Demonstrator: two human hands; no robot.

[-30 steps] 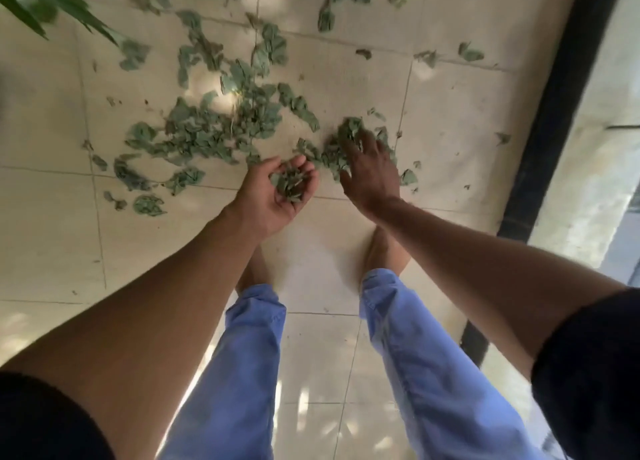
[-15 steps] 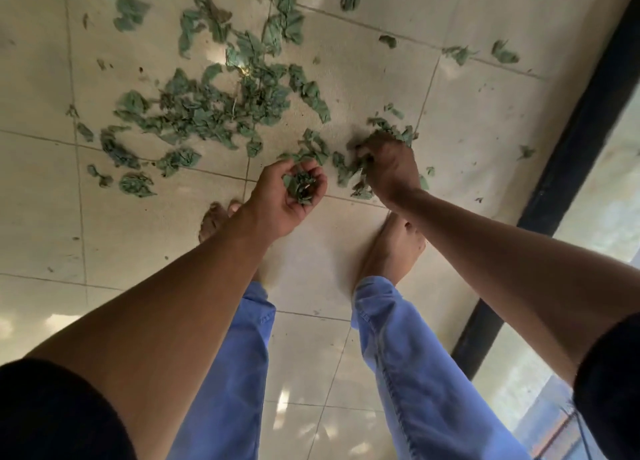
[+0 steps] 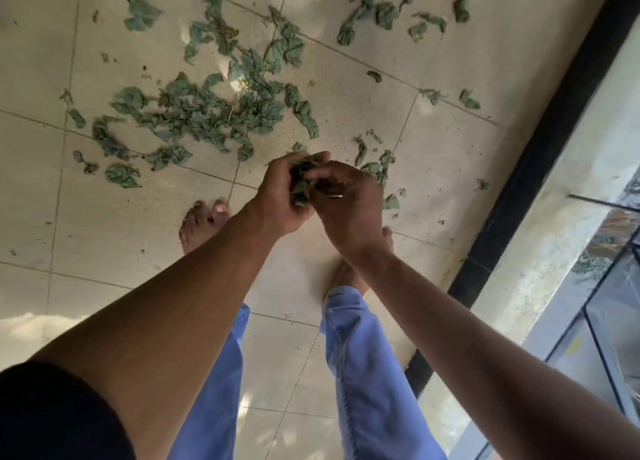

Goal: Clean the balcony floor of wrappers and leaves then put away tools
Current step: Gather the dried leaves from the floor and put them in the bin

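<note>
Head view: left hand [image 3: 277, 196] cups limp, featherlight leaves [image 3: 300, 182]; right hand [image 3: 346, 200] pinches more in; scoop loosely from underneath.

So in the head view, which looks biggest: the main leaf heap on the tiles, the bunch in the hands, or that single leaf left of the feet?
1. main leaf heap
2. bunch, partly hidden by the left hand and right hand, and nearer the camera
3. single leaf

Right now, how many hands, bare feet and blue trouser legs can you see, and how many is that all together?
Hands: 2, the left hand and the right hand, both on a bunch of leaves
Bare feet: 2, the left foot and the right foot, partly hidden
Blue trouser legs: 2, left and right
Total: 6
</note>
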